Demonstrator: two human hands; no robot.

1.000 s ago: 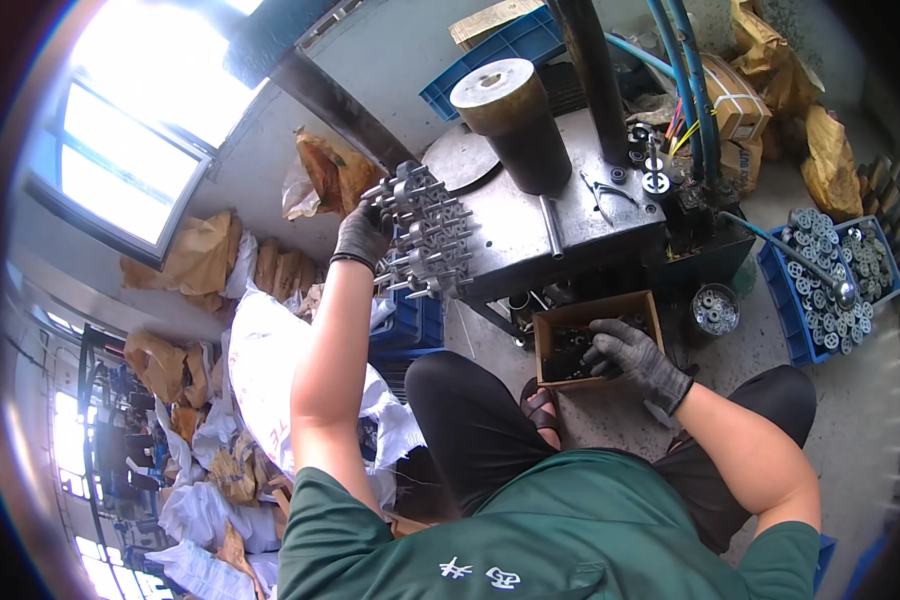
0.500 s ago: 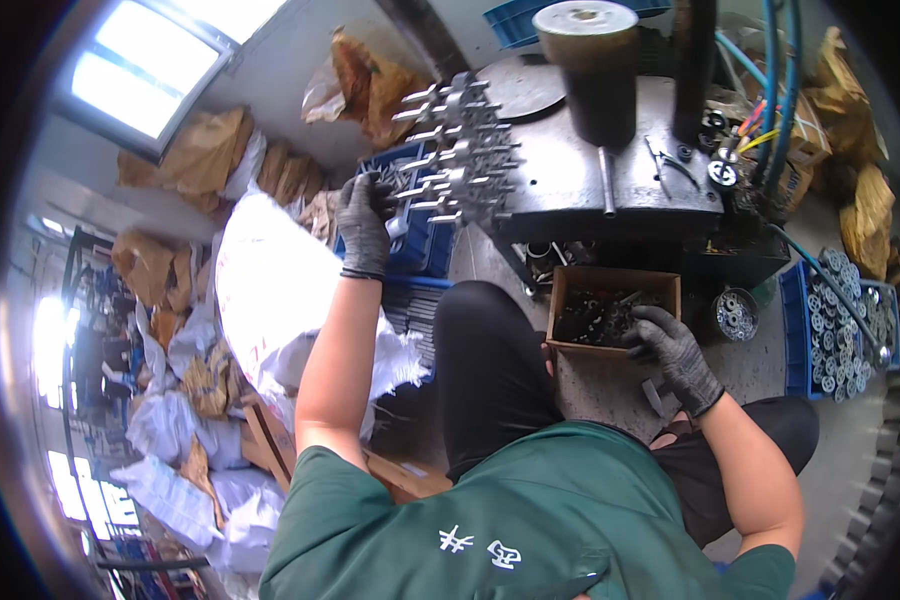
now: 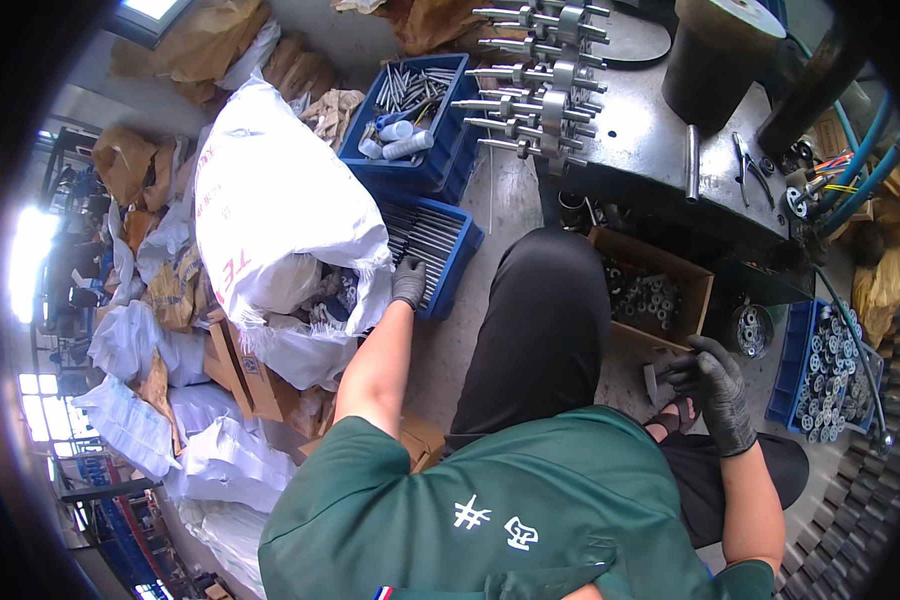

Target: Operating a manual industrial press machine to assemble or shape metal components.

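Slender, smooth metal rods (image 3: pixel 440 238) lie side by side in a blue plastic crate (image 3: pixel 460 268); the left hand (image 3: pixel 408 281), in a grey knit glove, reaches over its near edge, fingers bent, their grip impossible to tell. At four o'clock from it, the right hand (image 3: pixel 718 392) hangs half-curled; whether it holds anything is unclear. A crinkled white woven sack (image 3: pixel 290 205), ten o'clock from the left hand, partly hides the crate. Small ring-shaped parts (image 3: pixel 655 302), eleven o'clock from the right hand, blur together.
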